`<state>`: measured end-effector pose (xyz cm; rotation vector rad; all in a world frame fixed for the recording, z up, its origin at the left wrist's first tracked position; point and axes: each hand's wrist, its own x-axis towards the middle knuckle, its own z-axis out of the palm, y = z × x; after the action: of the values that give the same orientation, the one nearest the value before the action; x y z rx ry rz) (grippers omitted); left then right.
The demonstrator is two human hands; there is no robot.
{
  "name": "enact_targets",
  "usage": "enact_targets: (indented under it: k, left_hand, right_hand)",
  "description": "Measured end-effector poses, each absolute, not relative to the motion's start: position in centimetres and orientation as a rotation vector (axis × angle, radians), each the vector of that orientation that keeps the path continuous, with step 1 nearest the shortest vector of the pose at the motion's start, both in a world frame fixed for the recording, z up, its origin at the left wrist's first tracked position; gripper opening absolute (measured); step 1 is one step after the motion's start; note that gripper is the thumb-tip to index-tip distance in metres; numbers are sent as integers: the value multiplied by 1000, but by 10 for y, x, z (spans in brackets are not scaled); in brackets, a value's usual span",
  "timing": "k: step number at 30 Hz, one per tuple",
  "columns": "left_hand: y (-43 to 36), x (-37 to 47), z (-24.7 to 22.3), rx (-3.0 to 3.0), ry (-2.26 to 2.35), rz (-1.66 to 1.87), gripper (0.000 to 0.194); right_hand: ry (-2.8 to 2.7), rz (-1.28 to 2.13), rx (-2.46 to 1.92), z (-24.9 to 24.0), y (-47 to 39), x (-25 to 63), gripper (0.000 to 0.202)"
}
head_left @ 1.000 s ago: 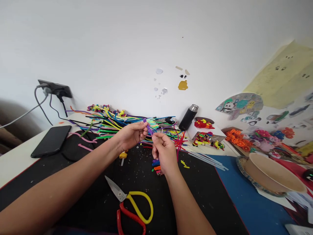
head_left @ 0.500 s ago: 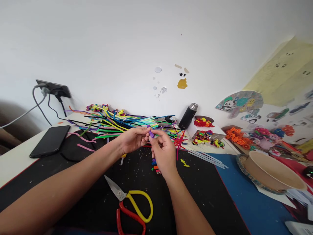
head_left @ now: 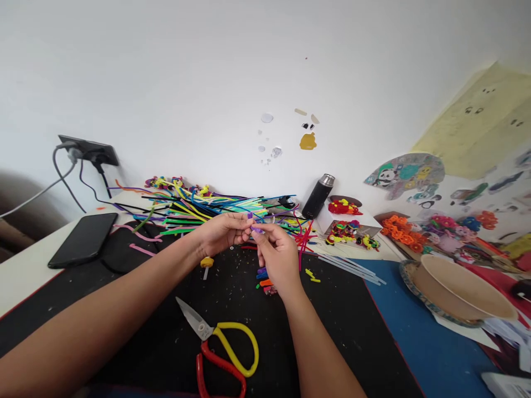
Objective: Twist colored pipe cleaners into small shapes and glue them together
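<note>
Both hands pinching a purple pipe cleaner (head_left: 256, 230), held up over the black mat (head_left: 332, 320).
Left hand (head_left: 224, 232): thumb and finger closed on it, a purple end poking out above. Right hand (head_left: 280, 251): thumb and forefinger pressed on its near part; can't tell if it's one piece or two. To do this well, I'd grip close to the bend, press firmly, turn a little at a time, and leave the scissors (head_left: 202, 330) lying on the mat meanwhile.

White table (head_left: 25, 281), black mat (head_left: 344, 326) on it, pipe cleaners (head_left: 226, 204), phone (head_left: 83, 240)
</note>
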<state>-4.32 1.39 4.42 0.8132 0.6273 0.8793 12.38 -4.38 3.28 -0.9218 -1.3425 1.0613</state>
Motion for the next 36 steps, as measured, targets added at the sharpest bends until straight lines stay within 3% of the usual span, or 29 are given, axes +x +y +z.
enact_targets:
  k: [13,36]
  left_hand:
    - [15,-61,61,1286,672,779,34]
    - [-2,-59,80,1618,672,809,26]
  right_hand:
    - [-1283,1320,-851,35,-40,131,27]
    - [-1123,1608,-714,44,-46,135,37]
